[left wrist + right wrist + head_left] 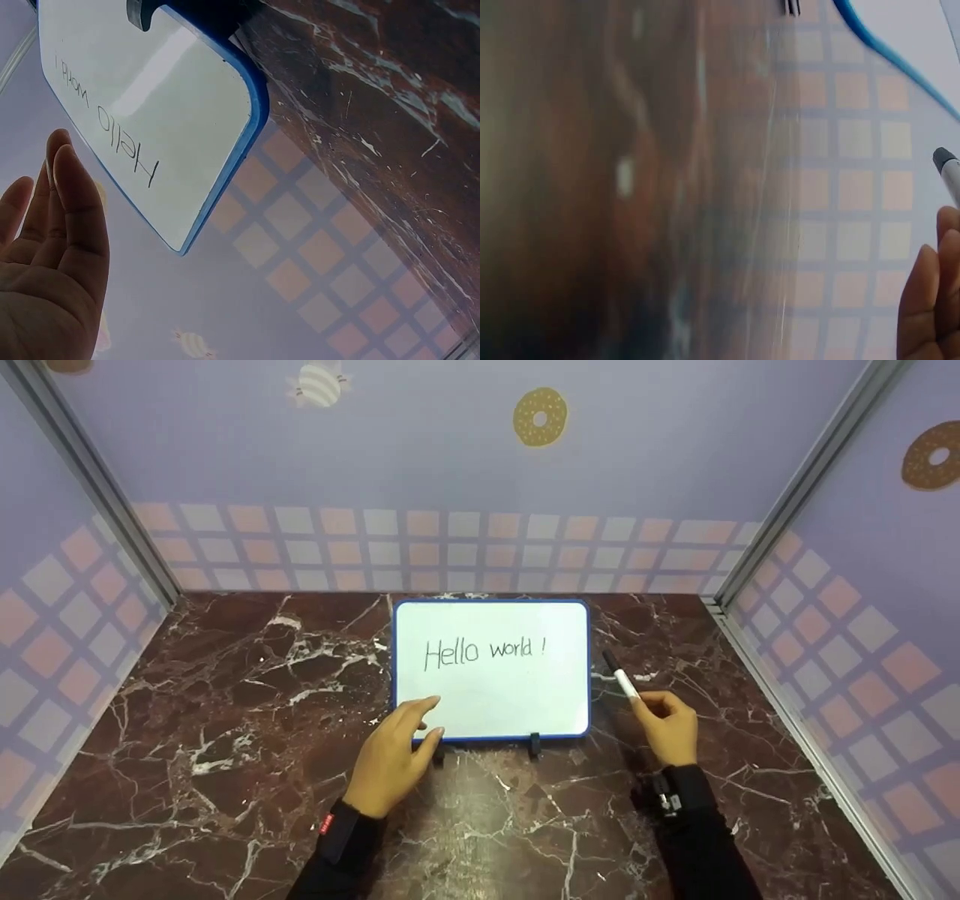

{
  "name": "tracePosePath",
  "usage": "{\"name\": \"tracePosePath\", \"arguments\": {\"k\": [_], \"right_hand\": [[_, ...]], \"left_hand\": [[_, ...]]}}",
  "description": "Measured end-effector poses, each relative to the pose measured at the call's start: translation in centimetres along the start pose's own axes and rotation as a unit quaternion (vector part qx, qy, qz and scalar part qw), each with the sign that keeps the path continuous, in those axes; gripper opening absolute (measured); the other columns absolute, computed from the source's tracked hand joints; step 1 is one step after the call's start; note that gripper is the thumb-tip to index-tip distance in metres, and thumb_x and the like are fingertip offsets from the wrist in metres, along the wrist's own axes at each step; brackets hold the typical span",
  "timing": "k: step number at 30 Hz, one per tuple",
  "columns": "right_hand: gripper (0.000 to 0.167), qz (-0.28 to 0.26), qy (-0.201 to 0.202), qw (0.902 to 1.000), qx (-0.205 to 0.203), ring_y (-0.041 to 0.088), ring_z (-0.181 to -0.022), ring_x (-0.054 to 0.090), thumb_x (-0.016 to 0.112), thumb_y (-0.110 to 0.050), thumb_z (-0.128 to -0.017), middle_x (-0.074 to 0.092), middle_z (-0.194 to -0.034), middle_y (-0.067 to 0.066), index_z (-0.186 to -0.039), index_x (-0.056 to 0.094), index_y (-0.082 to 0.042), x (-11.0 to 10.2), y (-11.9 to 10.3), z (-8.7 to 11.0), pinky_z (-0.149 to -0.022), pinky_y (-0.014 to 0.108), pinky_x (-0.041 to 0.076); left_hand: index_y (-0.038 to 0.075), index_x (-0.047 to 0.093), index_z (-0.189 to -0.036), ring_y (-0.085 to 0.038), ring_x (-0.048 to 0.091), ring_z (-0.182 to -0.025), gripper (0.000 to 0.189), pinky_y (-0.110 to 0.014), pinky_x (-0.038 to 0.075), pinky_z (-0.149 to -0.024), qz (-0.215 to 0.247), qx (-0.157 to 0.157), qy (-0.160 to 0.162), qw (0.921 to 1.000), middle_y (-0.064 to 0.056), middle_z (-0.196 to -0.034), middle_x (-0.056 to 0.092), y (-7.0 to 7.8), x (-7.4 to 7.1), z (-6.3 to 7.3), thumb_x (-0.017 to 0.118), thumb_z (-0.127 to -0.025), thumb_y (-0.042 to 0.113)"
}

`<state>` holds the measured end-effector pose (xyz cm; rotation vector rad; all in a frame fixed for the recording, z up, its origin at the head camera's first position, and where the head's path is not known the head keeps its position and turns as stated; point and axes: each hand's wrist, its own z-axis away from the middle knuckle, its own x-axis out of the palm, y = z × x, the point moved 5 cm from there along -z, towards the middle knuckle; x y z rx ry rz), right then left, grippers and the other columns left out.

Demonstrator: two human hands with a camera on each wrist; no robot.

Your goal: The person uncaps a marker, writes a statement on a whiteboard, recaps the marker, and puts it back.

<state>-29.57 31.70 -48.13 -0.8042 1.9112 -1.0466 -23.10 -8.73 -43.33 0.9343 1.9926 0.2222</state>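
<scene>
A small whiteboard with a blue rim carries the handwritten black words "Hello world !". Black stand clips hold its lower edge. In front of the board's lower left corner is my left hand, fingers loosely bent with nothing in them; the left wrist view shows its fingers beside the board. To the right of the board, my right hand pinches a white marker whose dark end points away from me. Whether that dark end is a cap, I cannot tell.
The board stands on a dark red marble-patterned tabletop with white veins. Purple walls with pink and white checks and printed sweets enclose the back and both sides. Metal strips run along the corners.
</scene>
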Motion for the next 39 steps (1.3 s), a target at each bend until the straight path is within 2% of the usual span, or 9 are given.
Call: {"name": "tracePosePath", "arguments": {"k": [3,10,14,21,25,30,32,35,39], "right_hand": [[0.013,0.023,-0.014,0.9995,0.014,0.000,-0.058,0.055,0.075,-0.007,-0.083,0.067,-0.067,-0.007,-0.091,0.073,0.004,-0.1,0.9,-0.6,-0.054,0.014,0.044],[0.019,0.124,-0.066,0.9889,0.048,0.003,-0.064,0.054,0.070,-0.014,-0.087,0.072,-0.080,0.009,-0.095,0.073,0.003,0.0,1.8,-1.9,-0.061,0.018,0.043],[0.024,0.166,-0.104,0.9781,0.070,0.013,-0.072,0.057,0.066,-0.019,-0.087,0.072,-0.085,0.012,-0.097,0.073,0.002,0.3,2.2,-2.4,-0.066,0.023,0.044],[0.027,0.216,-0.151,0.9614,0.081,0.030,-0.085,0.063,0.067,-0.022,-0.083,0.072,-0.092,0.018,-0.094,0.074,0.001,0.9,2.2,-2.7,-0.072,0.032,0.047],[0.027,0.245,-0.177,0.9490,0.088,0.025,-0.073,0.063,0.067,-0.023,-0.083,0.072,-0.080,0.013,-0.092,0.074,0.001,1.3,2.1,-2.7,-0.064,0.031,0.047],[0.029,0.269,-0.211,0.9343,0.102,0.016,-0.061,0.061,0.063,-0.023,-0.084,0.069,-0.069,0.006,-0.093,0.073,0.002,2.0,1.9,-2.6,-0.055,0.027,0.044],[0.031,0.277,-0.214,0.9312,0.101,0.020,-0.066,0.064,0.063,-0.025,-0.085,0.071,-0.076,0.010,-0.095,0.071,0.002,2.1,1.8,-2.6,-0.059,0.032,0.047],[0.040,0.286,-0.212,0.9293,0.100,0.034,-0.084,0.066,0.064,-0.030,-0.085,0.071,-0.097,0.021,-0.105,0.067,0.004,2.1,1.6,-2.5,-0.074,0.044,0.051],[0.056,0.299,-0.197,0.9300,0.084,0.047,-0.107,0.059,0.062,-0.036,-0.088,0.059,-0.120,0.031,-0.124,0.056,0.006,1.8,0.9,-2.3,-0.089,0.057,0.048]], "left_hand": [[0.010,0.060,-0.131,-0.020,0.069,-0.090,0.042,-0.036,0.058,-0.081,0.000,-0.002,-0.003,1.0000,-0.007,-0.121,0.068,-0.1,0.0,0.0,0.069,-0.090,0.019],[0.009,0.061,-0.130,-0.022,0.069,-0.090,0.042,-0.036,0.058,-0.079,-0.002,-0.004,-0.005,1.0000,-0.008,-0.120,0.068,-0.3,0.1,0.0,0.070,-0.090,0.018],[0.008,0.060,-0.130,-0.022,0.069,-0.091,0.043,-0.037,0.059,-0.080,-0.011,0.000,-0.004,0.9999,-0.010,-0.120,0.068,-0.7,0.0,0.2,0.070,-0.090,0.018],[0.006,0.062,-0.127,-0.025,0.068,-0.102,0.043,-0.040,0.057,-0.090,-0.047,0.007,0.001,0.9989,-0.011,-0.117,0.068,-1.7,0.1,0.9,0.072,-0.087,0.018],[0.008,0.063,-0.126,-0.026,0.067,-0.107,0.040,-0.040,0.056,-0.093,-0.062,-0.003,-0.008,0.9981,-0.009,-0.117,0.069,-2.4,0.1,1.4,0.072,-0.088,0.019],[0.007,0.063,-0.127,-0.029,0.064,-0.110,0.041,-0.043,0.055,-0.094,-0.082,-0.037,-0.020,0.9957,-0.011,-0.122,0.066,-3.5,-0.2,2.0,0.071,-0.089,0.021],[0.006,0.062,-0.128,-0.031,0.062,-0.111,0.043,-0.045,0.054,-0.094,-0.092,-0.051,-0.022,0.9942,-0.013,-0.125,0.064,-4.1,-0.4,2.2,0.071,-0.089,0.021],[0.003,0.060,-0.129,-0.034,0.059,-0.114,0.045,-0.047,0.052,-0.097,-0.102,-0.062,-0.022,0.9926,-0.017,-0.128,0.061,-4.7,-0.8,2.6,0.072,-0.089,0.019],[0.001,0.058,-0.132,-0.041,0.052,-0.124,0.050,-0.053,0.046,-0.104,-0.111,-0.072,-0.027,0.9908,-0.022,-0.137,0.054,-5.3,-1.3,3.2,0.073,-0.088,0.021]]}}
